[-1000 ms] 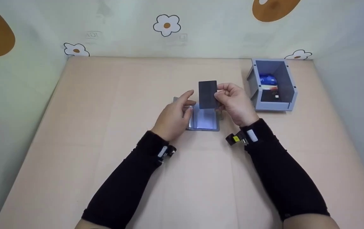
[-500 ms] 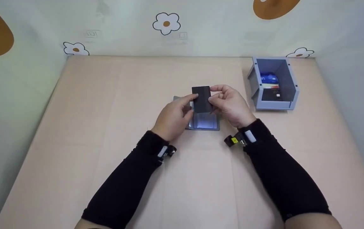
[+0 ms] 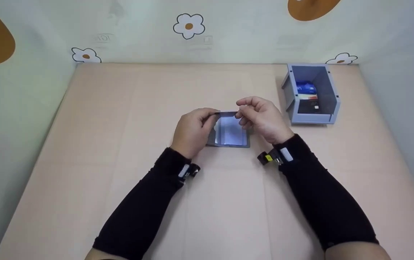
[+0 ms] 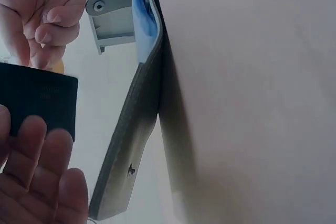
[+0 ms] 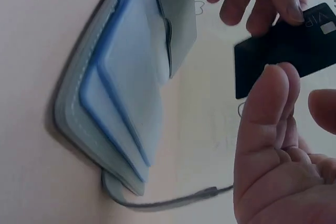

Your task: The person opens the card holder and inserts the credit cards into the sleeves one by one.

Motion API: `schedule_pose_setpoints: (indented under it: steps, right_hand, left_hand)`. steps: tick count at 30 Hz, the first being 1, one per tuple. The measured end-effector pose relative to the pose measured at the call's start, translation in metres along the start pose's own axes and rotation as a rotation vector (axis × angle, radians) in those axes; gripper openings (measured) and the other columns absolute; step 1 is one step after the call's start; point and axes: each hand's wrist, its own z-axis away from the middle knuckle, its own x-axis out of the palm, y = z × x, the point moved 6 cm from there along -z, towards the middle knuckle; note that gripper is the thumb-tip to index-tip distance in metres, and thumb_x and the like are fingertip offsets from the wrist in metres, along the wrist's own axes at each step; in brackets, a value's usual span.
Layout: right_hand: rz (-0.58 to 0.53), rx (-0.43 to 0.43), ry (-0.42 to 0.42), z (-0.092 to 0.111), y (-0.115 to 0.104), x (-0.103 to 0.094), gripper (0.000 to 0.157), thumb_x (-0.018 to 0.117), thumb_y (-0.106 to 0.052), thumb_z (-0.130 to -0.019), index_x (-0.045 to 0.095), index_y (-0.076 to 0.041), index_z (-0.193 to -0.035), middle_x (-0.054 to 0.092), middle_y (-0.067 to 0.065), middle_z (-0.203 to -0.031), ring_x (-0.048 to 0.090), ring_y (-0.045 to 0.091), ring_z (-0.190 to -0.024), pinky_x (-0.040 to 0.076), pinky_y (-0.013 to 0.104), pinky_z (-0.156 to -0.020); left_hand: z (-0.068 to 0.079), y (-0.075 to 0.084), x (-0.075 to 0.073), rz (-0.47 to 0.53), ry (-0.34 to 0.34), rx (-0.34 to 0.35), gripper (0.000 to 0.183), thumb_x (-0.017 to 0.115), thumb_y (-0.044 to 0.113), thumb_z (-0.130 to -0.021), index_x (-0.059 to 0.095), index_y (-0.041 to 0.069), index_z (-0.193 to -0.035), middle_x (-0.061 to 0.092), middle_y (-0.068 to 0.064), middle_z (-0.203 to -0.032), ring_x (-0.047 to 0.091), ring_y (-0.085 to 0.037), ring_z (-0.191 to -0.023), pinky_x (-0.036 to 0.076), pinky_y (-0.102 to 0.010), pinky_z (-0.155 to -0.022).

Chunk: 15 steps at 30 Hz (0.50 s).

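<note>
A black bank-style card (image 5: 265, 59) with a chip and the letters VIP is pinched at one end by my left hand (image 3: 193, 131), thumb on one face and fingers on the other. In the head view the card is almost edge-on above the wallet. My right hand (image 3: 259, 117) is at the card's other end; its fingertips (image 5: 273, 85) overlap the card's edge in the right wrist view, with the thumb held apart. Below lies a grey card wallet (image 3: 242, 146), unfolded on the table, with clear blue-edged sleeves (image 5: 134, 85) and a snap on its flap (image 4: 118, 177).
A grey-blue storage bin (image 3: 313, 118) stands at the back right of the table (image 3: 149, 202), holding a blue item (image 3: 305, 87) and a black card with a chip (image 3: 307, 106). A strap (image 5: 163, 203) extends from the wallet. Flower-patterned walls (image 3: 138, 29) border the table.
The card has moved from the right hand's grip into the left hand's, lowered and tipped from face-on to nearly edge-on. The left fingers closed on it; the right thumb and fingers have parted.
</note>
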Motion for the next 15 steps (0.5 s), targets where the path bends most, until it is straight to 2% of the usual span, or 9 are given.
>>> schedule_pose_setpoints:
  steps: [2, 5, 7, 9, 12, 15]
  right_hand:
    - [0.118, -0.047, 0.039, 0.000, -0.003, -0.005, 0.022, 0.059, -0.008, -0.104, 0.066, 0.002, -0.123, 0.072, 0.003, -0.090, 0.064, 0.012, -0.074, 0.055, 0.021, -0.067]
    - [0.392, -0.086, 0.060, 0.001, -0.003, -0.011, 0.025, 0.064, -0.011, -0.102, 0.071, 0.000, -0.124, 0.075, 0.009, -0.105, 0.067, 0.019, -0.093, 0.054, 0.027, -0.081]
    - [0.572, -0.086, 0.024, 0.002, 0.001, -0.011, 0.030, 0.068, -0.015, -0.100, 0.072, -0.002, -0.127, 0.074, 0.011, -0.123, 0.066, 0.024, -0.114, 0.052, 0.035, -0.099]
    - [0.693, -0.074, -0.046, 0.002, 0.006, -0.009, 0.037, 0.071, -0.019, -0.099, 0.071, -0.005, -0.133, 0.068, 0.012, -0.141, 0.060, 0.029, -0.134, 0.046, 0.044, -0.114]
    - [0.782, -0.066, -0.142, 0.003, 0.012, -0.004, 0.048, 0.076, -0.022, -0.096, 0.067, -0.006, -0.140, 0.056, 0.012, -0.157, 0.046, 0.033, -0.150, 0.032, 0.049, -0.127]
    - [0.840, -0.069, -0.198, 0.003, 0.014, -0.001, 0.054, 0.078, -0.024, -0.093, 0.065, -0.005, -0.143, 0.052, 0.010, -0.161, 0.042, 0.032, -0.154, 0.029, 0.049, -0.129]
  left_hand:
    - [-0.001, -0.001, -0.001, -0.014, 0.002, -0.015, 0.020, 0.067, 0.025, -0.104, 0.081, 0.013, -0.111, 0.077, 0.000, -0.103, 0.065, -0.014, -0.086, 0.052, -0.031, -0.076]
    - [-0.002, -0.003, 0.000, -0.048, -0.014, -0.039, 0.023, 0.066, 0.027, -0.105, 0.080, 0.010, -0.110, 0.071, -0.003, -0.102, 0.062, -0.017, -0.087, 0.050, -0.033, -0.078]
    - [-0.003, -0.004, 0.000, -0.068, -0.027, -0.057, 0.024, 0.064, 0.028, -0.106, 0.078, 0.008, -0.110, 0.068, -0.004, -0.104, 0.062, -0.018, -0.092, 0.051, -0.033, -0.083]
    - [-0.003, -0.006, 0.001, -0.073, -0.045, -0.079, 0.024, 0.062, 0.028, -0.107, 0.076, 0.008, -0.110, 0.069, -0.005, -0.103, 0.063, -0.019, -0.092, 0.052, -0.035, -0.085]
    - [-0.003, -0.009, 0.001, -0.068, -0.063, -0.120, 0.024, 0.060, 0.027, -0.108, 0.073, 0.008, -0.112, 0.072, -0.004, -0.101, 0.065, -0.019, -0.091, 0.054, -0.036, -0.085]
    - [-0.003, -0.013, 0.001, -0.066, -0.072, -0.159, 0.024, 0.060, 0.026, -0.108, 0.072, 0.007, -0.117, 0.074, -0.004, -0.099, 0.067, -0.019, -0.090, 0.055, -0.037, -0.085]
